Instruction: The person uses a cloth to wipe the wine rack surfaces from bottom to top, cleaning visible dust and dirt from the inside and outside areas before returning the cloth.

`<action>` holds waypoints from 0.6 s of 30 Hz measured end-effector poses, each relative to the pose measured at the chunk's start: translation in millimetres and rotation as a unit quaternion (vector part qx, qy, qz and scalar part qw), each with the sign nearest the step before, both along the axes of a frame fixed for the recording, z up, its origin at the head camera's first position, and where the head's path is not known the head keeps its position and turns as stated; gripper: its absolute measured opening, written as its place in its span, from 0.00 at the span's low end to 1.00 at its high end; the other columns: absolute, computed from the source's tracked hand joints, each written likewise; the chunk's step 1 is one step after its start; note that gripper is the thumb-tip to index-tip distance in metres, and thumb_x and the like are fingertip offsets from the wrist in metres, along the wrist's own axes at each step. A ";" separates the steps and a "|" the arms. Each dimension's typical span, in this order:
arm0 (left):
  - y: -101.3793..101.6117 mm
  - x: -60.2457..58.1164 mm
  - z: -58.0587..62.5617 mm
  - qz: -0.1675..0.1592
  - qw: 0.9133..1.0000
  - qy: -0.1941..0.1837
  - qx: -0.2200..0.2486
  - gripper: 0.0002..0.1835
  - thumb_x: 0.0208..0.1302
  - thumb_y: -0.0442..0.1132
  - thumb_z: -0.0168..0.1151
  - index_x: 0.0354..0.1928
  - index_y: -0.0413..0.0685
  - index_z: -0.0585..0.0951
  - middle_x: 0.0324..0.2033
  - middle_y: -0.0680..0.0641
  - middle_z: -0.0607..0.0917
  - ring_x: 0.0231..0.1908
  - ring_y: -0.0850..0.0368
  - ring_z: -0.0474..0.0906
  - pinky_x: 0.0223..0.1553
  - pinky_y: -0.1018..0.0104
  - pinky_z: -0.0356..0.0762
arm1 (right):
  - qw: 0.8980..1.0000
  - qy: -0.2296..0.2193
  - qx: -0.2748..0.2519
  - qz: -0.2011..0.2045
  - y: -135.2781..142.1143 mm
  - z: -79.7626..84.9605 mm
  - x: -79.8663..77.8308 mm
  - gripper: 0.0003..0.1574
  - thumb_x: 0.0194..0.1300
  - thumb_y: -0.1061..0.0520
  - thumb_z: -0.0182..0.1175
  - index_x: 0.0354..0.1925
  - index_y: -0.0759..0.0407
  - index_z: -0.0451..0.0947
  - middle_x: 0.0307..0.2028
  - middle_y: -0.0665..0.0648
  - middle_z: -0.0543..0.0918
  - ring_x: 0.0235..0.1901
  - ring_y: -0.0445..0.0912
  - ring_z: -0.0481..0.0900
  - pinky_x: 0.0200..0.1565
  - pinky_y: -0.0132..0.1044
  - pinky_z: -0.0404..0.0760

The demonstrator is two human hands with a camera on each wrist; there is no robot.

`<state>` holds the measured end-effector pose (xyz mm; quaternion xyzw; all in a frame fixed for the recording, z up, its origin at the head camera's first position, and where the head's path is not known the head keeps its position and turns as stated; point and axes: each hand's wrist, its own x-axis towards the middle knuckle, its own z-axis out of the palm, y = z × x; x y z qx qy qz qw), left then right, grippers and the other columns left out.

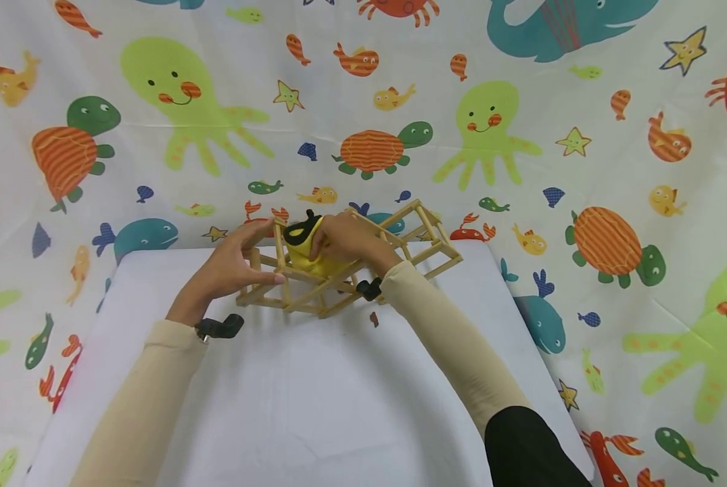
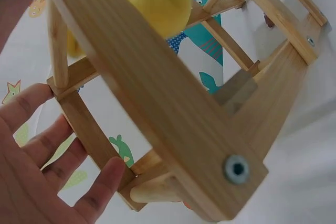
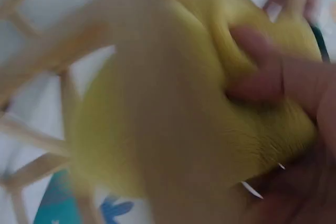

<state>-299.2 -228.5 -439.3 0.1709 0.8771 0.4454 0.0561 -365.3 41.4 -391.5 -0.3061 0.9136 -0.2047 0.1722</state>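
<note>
A light wooden rack (image 1: 322, 310) of slats and round rods stands at the back of the table. My left hand (image 1: 232, 267) holds its left end, thumb on the near side and fingers farther back. Fingertips rest against a thin slat below the thick wooden bar (image 2: 157, 90) in the left wrist view. Inside the rack's frame, my right hand (image 1: 347, 237) pinches a yellow cloth (image 1: 300, 256) with black trim. Its thumb presses into the bunched cloth (image 3: 115, 129) in the right wrist view, where a blurred bar crosses in front.
The table (image 1: 314, 406) has a white cover. Behind it hangs a curtain (image 1: 326, 101) printed with sea animals. A small brown piece (image 1: 373, 319) lies just in front of the rack. Dark wrist-camera mounts (image 1: 220, 327) sit near both hands.
</note>
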 end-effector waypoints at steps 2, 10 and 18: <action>0.2 0.1 0.6 0.000 1.000 0.001 -0.003 0.61 0.51 0.50 0.87 0.85 0.60 0.59 0.83 0.47 0.61 0.78 0.38 0.62 0.73 0.29 0.67 | 1.000 -0.010 -0.011 -0.001 1.1 5.3 -0.2 0.17 0.72 0.62 0.64 0.34 0.43 0.95 0.43 0.43 0.93 0.44 0.43 0.80 0.56 0.40 0.75; -2.4 1.3 0.7 0.008 1.000 -0.001 -0.011 0.62 0.51 0.51 0.87 0.85 0.63 0.58 0.83 0.47 0.60 0.79 0.39 0.60 0.74 0.30 0.67 | 0.991 0.126 -0.021 -0.045 -1.7 4.0 -2.2 0.17 0.73 0.64 0.64 0.50 0.46 0.93 0.53 0.49 0.92 0.54 0.49 0.87 0.58 0.41 0.84; -2.9 1.3 -2.0 0.000 1.000 -0.002 0.003 0.61 0.52 0.50 0.87 0.84 0.63 0.59 0.83 0.48 0.61 0.77 0.40 0.62 0.72 0.31 0.69 | 0.999 0.019 0.032 0.006 -1.7 8.5 -0.8 0.15 0.71 0.60 0.66 0.35 0.43 0.95 0.41 0.45 0.94 0.36 0.44 0.77 0.39 0.34 0.73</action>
